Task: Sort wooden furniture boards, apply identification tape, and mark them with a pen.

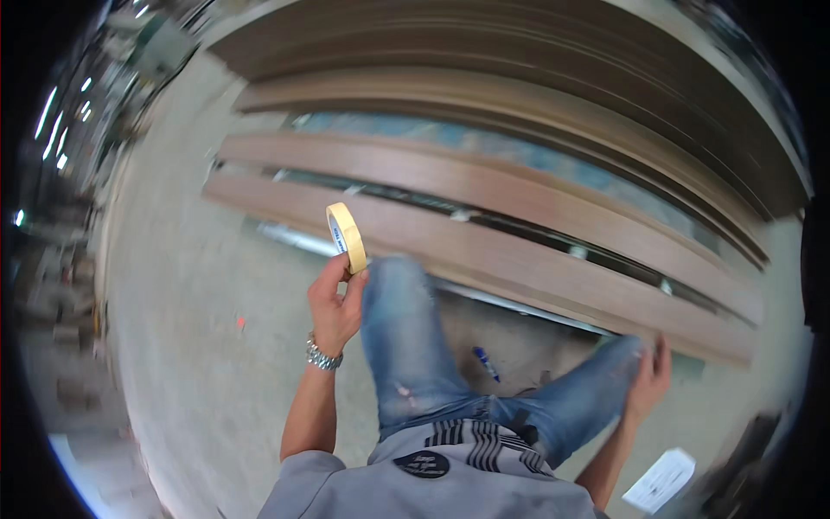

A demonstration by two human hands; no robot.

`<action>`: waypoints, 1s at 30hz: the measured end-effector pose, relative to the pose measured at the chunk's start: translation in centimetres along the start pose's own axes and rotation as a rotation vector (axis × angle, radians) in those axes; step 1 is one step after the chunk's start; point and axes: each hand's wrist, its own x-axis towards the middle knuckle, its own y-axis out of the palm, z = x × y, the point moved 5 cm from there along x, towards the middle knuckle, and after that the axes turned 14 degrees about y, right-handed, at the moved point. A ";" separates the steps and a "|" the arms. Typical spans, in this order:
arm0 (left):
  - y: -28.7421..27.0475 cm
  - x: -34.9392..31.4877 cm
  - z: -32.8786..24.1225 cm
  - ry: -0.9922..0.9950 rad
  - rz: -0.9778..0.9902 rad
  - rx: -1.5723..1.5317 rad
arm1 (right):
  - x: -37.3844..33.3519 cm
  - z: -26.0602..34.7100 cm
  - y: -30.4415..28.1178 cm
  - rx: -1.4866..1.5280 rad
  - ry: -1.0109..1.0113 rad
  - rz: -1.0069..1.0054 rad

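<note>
My left hand [335, 303] is closed on a roll of pale yellow masking tape [347, 238], gripping its lower rim between thumb and fingers. The roll stands tilted above my left knee, in front of the nearer long brown board [415, 233]. At my right knee is my right hand [650, 381], slightly blurred, its visible fingers stretched upward and apart. I see nothing held in it. A second brown board [484, 177] runs parallel just beyond the nearer one, with a narrow dark gap between them.
Behind the boards lies a blue patterned surface [510, 147], then a stack of long dark-brown boards [519, 43]. A blue marker [486, 363] lies on the floor between my legs. White paper [660, 481] is at lower right, and a small red scrap [241, 323] at left.
</note>
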 end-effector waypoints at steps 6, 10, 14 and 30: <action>12.3 3.9 -9.8 0.239 0.456 -0.235 | -3.4 14.9 12.0 0.373 -0.303 0.675; 18.2 2.8 -13.1 0.346 0.649 -0.236 | -2.8 14.8 12.8 0.417 -0.310 0.636; 20.3 1.2 -13.5 0.404 0.689 -0.218 | -2.8 11.4 12.9 0.427 -0.214 0.593; 21.9 1.4 -10.2 0.230 0.863 0.098 | -1.6 6.7 18.1 0.184 -0.214 0.516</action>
